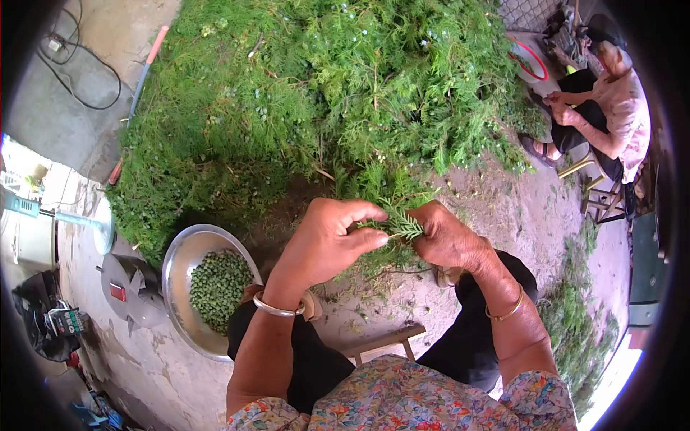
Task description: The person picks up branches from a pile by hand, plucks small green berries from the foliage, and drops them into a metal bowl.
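Observation:
In front of my knees, my right hand (453, 237) is closed around a green conifer sprig (408, 227), whose flat, scaly leaves stick out to the left of the fist. My left hand (334, 241) reaches in from the other side. Its thumb and forefinger are apart at the sprig's tip, and nothing shows held between them. Left of my knee stands a metal basin (176, 287) with a heap of small green cones (219, 287) in it.
A big pile of cut conifer branches (316, 93) fills the ground ahead. Another person (622, 115) sits at the far right, beside a red-rimmed basin (535, 61). A fan (103, 224) stands left. More greenery (575, 316) lies at right.

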The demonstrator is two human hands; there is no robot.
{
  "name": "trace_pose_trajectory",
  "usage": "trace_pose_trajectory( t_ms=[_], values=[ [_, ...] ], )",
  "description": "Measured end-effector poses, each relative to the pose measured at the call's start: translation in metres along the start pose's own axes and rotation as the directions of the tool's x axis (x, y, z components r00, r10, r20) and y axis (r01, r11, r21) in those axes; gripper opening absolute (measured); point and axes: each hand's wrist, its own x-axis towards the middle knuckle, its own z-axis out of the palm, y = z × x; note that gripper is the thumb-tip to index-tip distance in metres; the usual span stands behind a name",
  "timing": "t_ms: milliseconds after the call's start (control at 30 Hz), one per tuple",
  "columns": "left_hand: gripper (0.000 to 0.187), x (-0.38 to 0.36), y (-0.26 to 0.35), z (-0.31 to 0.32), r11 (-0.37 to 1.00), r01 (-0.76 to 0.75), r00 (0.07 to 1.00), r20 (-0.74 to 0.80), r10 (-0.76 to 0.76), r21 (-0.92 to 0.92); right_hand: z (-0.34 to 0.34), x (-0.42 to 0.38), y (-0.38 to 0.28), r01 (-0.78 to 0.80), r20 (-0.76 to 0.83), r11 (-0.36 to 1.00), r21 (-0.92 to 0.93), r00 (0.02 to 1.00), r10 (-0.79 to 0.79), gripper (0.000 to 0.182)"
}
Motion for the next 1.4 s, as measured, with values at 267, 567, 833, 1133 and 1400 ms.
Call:
trace_pose_trajectory(
  t_ms=[267, 567, 833, 1133, 1400],
  values=[
    [0.023, 0.0, -0.003, 0.006, 0.988, -0.131, 0.991, -0.014, 0.133, 0.084, 0.001, 0.002, 0.004, -0.028, -0.032, 0.995, 0.1, 0.999, 0.031, 0.015],
    [0.012, 0.0, -0.009, 0.011, 0.972, -0.05, 0.999, 0.0, 0.051, 0.231, 0.005, 0.005, 0.007, 0.015, -0.083, 0.997, 0.071, 0.997, -0.009, 0.011],
    [0.005, 0.001, -0.008, 0.01, 0.992, -0.015, 0.974, -0.222, 0.042, 0.122, 0.005, 0.004, 0.002, -0.036, -0.053, 0.997, -0.066, 0.998, 0.032, 0.004],
    [0.015, 0.011, -0.043, -0.007, 0.95, -0.13, 0.701, -0.651, 0.29, 0.282, 0.002, -0.001, 0.005, 0.084, -0.223, 0.991, 0.101, 0.973, -0.06, 0.016],
    [0.052, 0.004, -0.034, -0.008, 0.256, 0.11, 0.959, 0.036, -0.28, -0.96, -0.006, 0.005, 0.003, -0.099, -0.428, 0.806, 0.583, 0.806, 0.409, 0.038]
  ],
)
